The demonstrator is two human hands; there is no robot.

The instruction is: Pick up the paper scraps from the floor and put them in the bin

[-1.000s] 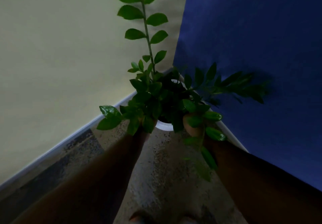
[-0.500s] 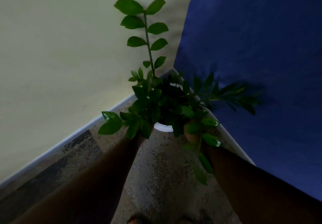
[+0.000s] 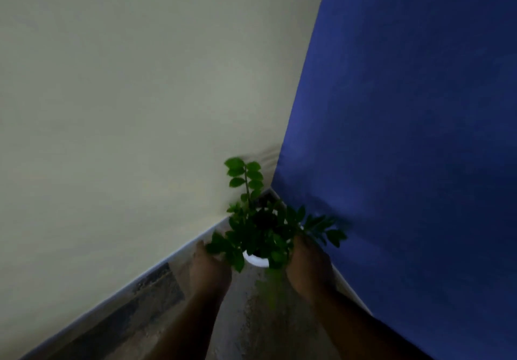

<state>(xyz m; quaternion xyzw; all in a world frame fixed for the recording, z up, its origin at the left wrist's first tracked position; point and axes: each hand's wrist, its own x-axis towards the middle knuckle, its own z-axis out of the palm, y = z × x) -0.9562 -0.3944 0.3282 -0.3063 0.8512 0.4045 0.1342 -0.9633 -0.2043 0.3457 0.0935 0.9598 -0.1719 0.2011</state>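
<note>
We see a dim, blurred corner of a room from above. Farthest to our left stands the pale wall (image 3: 126, 102), with its skirting (image 3: 112, 296) running along the floor (image 3: 156, 312), which is speckled and has a darker patch beside the skirting.

Our left hand (image 3: 208, 268) reaches forward over the floor, to the left of the pot (image 3: 257, 260). Its fingers are hidden under the leaves and smeared by blur, so we cannot tell whether they hold the pot, touch it, or lie loose. Leaves of the plant (image 3: 257, 225) overlap its knuckles.

Between our two hands sits the pot, white, with only a curved piece of its rim showing below the foliage. The plant rises from it, one tall stem leaning up toward the corner where the walls meet, lower fronds spreading out over both hands.

Our right hand (image 3: 307, 264) is at the right of the pot, close against the foliage. Its fingertips too are covered by leaves, so we cannot tell its grip either. Just right of this hand is the foot of the blue wall (image 3: 405, 135), with a pale strip along its base.

We see no paper scraps and no bin in this view, so we cannot say where they are.
</note>
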